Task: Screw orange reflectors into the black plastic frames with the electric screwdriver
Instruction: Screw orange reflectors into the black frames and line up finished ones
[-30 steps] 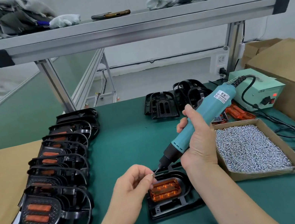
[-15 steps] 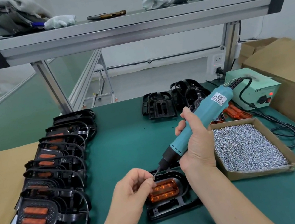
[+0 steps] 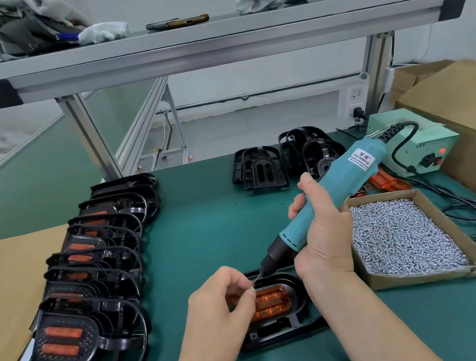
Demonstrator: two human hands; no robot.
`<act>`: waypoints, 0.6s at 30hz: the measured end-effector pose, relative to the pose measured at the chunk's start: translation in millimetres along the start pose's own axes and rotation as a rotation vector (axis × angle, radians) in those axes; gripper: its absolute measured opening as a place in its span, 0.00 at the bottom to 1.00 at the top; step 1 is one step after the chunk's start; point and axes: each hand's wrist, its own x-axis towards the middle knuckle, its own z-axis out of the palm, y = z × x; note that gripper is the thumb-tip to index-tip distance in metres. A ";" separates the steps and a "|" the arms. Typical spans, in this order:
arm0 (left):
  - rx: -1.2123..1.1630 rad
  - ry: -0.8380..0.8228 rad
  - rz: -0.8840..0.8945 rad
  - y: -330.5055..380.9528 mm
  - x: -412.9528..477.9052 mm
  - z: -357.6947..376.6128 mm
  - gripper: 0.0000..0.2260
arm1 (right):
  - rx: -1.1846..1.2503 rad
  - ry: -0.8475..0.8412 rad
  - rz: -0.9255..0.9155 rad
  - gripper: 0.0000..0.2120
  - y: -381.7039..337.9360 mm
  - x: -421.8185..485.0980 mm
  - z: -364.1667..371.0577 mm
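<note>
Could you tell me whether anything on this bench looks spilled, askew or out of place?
Nothing stands out. The screws are inside their box, the finished frames overlap in a row on the left, and the current frame lies flat.

The left hand [image 3: 220, 302], pinching a screw [image 3: 251, 287] at the electric screwdriver [image 3: 324, 206] tip, has sunk slightly with it, fingers now overlapping the left end of the orange reflector [image 3: 272, 300]

The right hand [image 3: 321, 229] wrapped its grip around the electric screwdriver [image 3: 347, 175]; the left hand [image 3: 220, 304] pinched a screw [image 3: 251, 286] between thumb and forefinger.
</note>
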 end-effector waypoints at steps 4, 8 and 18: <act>-0.100 0.004 -0.045 1.7 3.3 -0.5 0.10 | 0.004 -0.001 -0.013 0.11 -3.5 1.0 -0.7; -0.100 -0.010 -0.045 3.2 1.9 0.4 0.09 | -0.013 0.003 -0.015 0.10 -2.4 0.1 -2.8; -0.092 -0.001 -0.039 1.4 1.3 2.4 0.10 | 0.020 -0.011 -0.041 0.11 -5.1 0.0 -2.1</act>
